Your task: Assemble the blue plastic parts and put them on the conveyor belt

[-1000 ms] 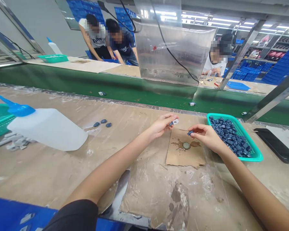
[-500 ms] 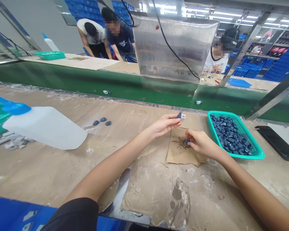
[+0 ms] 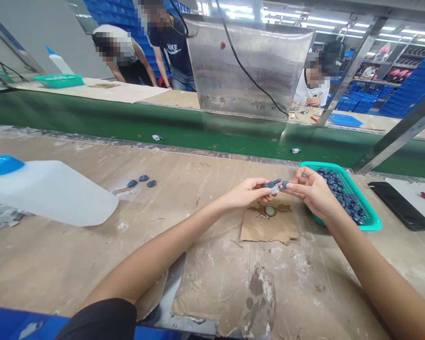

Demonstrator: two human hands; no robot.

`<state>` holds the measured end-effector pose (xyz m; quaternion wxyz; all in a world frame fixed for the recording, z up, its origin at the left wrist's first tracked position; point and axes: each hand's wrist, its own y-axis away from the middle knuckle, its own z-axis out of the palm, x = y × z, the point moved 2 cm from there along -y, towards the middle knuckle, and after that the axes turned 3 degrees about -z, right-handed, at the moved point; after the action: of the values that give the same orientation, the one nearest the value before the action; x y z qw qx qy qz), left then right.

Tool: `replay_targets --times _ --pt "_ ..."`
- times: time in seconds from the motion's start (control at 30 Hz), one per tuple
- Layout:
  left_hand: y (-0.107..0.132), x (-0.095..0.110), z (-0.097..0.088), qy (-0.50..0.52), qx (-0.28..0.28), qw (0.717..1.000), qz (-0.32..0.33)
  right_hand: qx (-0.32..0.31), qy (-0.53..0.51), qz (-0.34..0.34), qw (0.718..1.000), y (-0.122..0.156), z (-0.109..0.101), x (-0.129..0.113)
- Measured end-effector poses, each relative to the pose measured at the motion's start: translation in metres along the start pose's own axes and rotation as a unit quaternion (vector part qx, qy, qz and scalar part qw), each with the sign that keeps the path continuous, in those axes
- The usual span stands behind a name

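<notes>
Between the fingertips of my left hand point(image 3: 250, 192) is a small grey-and-dark-blue plastic part point(image 3: 273, 187). My right hand point(image 3: 311, 191) pinches a small dark blue piece point(image 3: 284, 184) close to that part; whether the two touch I cannot tell. Below both hands a cardboard scrap point(image 3: 269, 229) lies on the bench, wet-stained, with a small round cap-like dish point(image 3: 270, 210) on it. Right behind my right hand stands a green basket point(image 3: 370, 208) full of dark blue pieces point(image 3: 343, 196).
A white bottle with a blue top point(image 3: 67, 191) lies at the left, near three loose dark pieces point(image 3: 142, 178). A black phone point(image 3: 402, 205) rests at the right. Beyond runs a green conveyor belt point(image 3: 216, 137) carrying small parts. Several people work across it.
My right hand has lifted from the round dish on the cardboard, bringing a dark blue piece up beside the part in my left hand. My left hand is slightly lower. The view has shifted a little.
</notes>
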<state>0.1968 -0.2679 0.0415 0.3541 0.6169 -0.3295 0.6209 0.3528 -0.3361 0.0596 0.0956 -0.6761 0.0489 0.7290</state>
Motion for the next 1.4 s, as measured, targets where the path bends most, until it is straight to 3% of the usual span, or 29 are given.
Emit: replay_targets --times 0.2,0.33,0.43,0.7,0.87,1.23,1.33,1.4 --pt "0.003 0.003 0.004 -0.087 0.011 0.996 -0.001 0.005 0.027 -0.014 1.000 -0.001 0.002 0.005" --pt "0.006 -0.001 0.009 -0.161 0.076 0.984 0.023 0.041 0.013 -0.033 0.999 0.001 0.007 0.007" --pt "0.007 -0.004 0.014 -0.146 0.118 0.981 0.044 0.053 -0.028 -0.031 0.998 0.002 0.008 0.008" --pt "0.005 0.001 0.014 -0.067 0.068 0.992 0.077 0.040 -0.085 -0.020 0.995 0.005 0.009 0.005" --pt "0.009 0.004 0.017 -0.055 0.084 0.990 0.099 0.048 -0.020 -0.107 0.993 0.009 0.013 0.003" --pt "0.025 0.015 0.026 -0.243 0.169 0.939 0.173 0.006 0.090 -0.195 0.977 0.019 0.020 -0.008" --pt "0.009 0.009 0.019 -0.228 0.142 0.949 0.165 0.034 0.177 -0.219 0.959 0.011 0.015 -0.005" --pt "-0.016 0.001 0.008 -0.191 0.133 0.960 0.156 0.056 0.295 -0.237 0.924 0.001 0.000 -0.007"
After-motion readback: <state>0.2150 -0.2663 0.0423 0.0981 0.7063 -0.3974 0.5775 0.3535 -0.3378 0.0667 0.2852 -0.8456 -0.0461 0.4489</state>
